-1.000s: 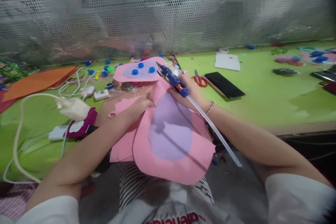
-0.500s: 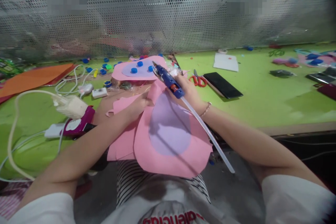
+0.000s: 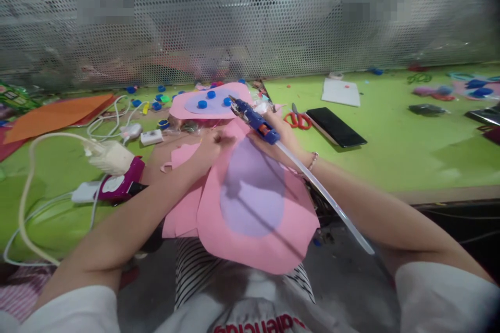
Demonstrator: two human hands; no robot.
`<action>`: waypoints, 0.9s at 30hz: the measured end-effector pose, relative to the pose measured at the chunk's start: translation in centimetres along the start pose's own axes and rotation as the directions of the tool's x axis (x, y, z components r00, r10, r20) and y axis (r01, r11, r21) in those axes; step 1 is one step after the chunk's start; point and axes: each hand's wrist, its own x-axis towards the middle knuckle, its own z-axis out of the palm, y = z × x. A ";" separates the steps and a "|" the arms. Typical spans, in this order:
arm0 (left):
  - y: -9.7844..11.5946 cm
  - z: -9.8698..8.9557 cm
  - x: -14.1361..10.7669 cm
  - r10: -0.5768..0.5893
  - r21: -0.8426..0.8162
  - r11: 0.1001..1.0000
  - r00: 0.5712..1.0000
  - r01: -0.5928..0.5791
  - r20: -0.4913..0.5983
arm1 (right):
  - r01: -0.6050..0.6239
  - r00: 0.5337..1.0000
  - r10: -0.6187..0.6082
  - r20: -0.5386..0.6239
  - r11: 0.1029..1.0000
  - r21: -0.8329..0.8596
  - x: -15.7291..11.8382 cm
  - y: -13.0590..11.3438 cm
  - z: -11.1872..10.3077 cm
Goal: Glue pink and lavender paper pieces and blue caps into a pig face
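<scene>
My right hand (image 3: 279,138) is wrapped round a blue hot glue gun (image 3: 258,124), its nozzle pointing up and left. A long translucent glue stick (image 3: 326,196) sticks out of its back end. Below lies a pink paper cutout (image 3: 258,255) with a lavender oval (image 3: 253,187) on it, overhanging the table's front edge. My left hand (image 3: 213,146), fingers curled, grips the cutout's upper left edge; the fingertips are partly hidden. More pink paper (image 3: 183,208) lies under the left forearm.
Behind is another pink cutout (image 3: 177,106) bearing blue bottle caps (image 3: 202,104). Red-handled scissors (image 3: 299,120) and a black phone (image 3: 336,127) lie right. Left are a white plug (image 3: 109,157), a magenta power adapter (image 3: 123,182), cables and orange paper (image 3: 58,117). A perforated metal panel (image 3: 242,26) rises behind.
My left hand has shifted slightly along the cutout's upper edge, and the cutout's lower edge hangs a little lower. The glue stick's tail has swung right. The view has moved slightly.
</scene>
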 end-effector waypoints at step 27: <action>-1.2 0.5 -0.4 0.308 0.226 0.925 0.951 -0.306 0.030 | -0.131 0.988 0.141 -0.055 0.979 0.157 -0.7 -1.7 1.4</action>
